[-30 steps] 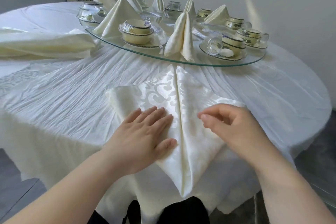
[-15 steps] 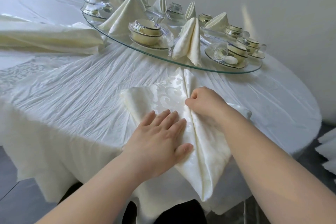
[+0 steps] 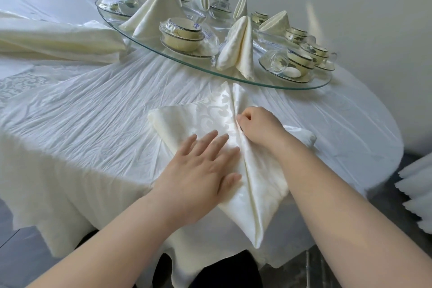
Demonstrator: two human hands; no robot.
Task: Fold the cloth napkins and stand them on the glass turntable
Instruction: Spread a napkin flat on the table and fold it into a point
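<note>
I am looking down on a round table under a crinkled white tablecloth (image 3: 93, 124); on its far half sits the glass turntable (image 3: 275, 84), carrying wrapped bowl sets (image 3: 182, 33) and several folded napkins already on end, the nearest standing napkin (image 3: 238, 47) just inside the near rim; a heap of unfolded cloth (image 3: 58, 40) lies to the left.

The napkin (image 3: 198, 121) I am working lies flat on the tablecloth, just short of the turntable; two flaps meet at a centre seam, the far tip points at the glass and the near tip hangs off the table edge.

My left hand (image 3: 203, 170) lies flat on the left flap, fingers straight and a little apart, pressing it down; my right hand (image 3: 259, 124) has its fingers curled, thumb and forefinger pinching the cloth at the seam.

I judge the damask light, soft and somewhat slick; it will hold a crease only if pressed, and will slide on the tablecloth unless pinned; best taken at the seam and the folded edges, not the loose tips; on bare glass the base may skid, so it wants a wide footing.
</note>
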